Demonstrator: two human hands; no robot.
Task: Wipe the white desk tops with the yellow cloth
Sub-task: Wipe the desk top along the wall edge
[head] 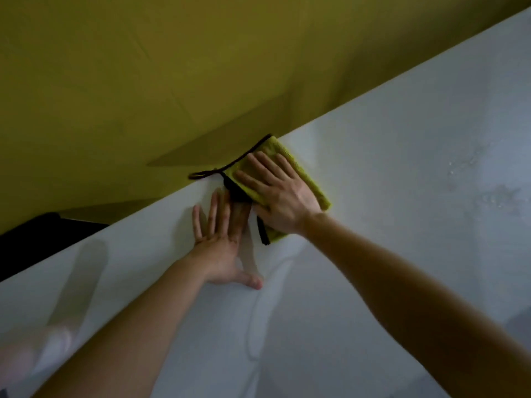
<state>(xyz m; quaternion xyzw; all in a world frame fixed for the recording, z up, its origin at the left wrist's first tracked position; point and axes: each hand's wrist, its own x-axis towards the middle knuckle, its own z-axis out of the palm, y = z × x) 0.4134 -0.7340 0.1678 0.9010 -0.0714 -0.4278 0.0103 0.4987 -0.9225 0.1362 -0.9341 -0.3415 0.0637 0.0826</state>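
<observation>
The yellow cloth (pixel 314 187), folded and edged in black with a black loop, lies on the white desk top (pixel 402 254) right at its far edge. My right hand (pixel 280 193) presses flat on the cloth with straight, spread fingers. Just to its left, my left hand (pixel 222 239) lies flat on the bare desk, fingers straight and thumb spread out; its fingertips reach the cloth's black edge. Both forearms stretch in from the bottom of the view.
A yellow-green panel (pixel 172 81) rises along the desk's far edge. Something black (pixel 34 239) sits beyond the edge at the left. Damp streaks and droplets (pixel 494 196) show on the desk at the right. A blurred pale shape (pixel 43 349) sits at the lower left.
</observation>
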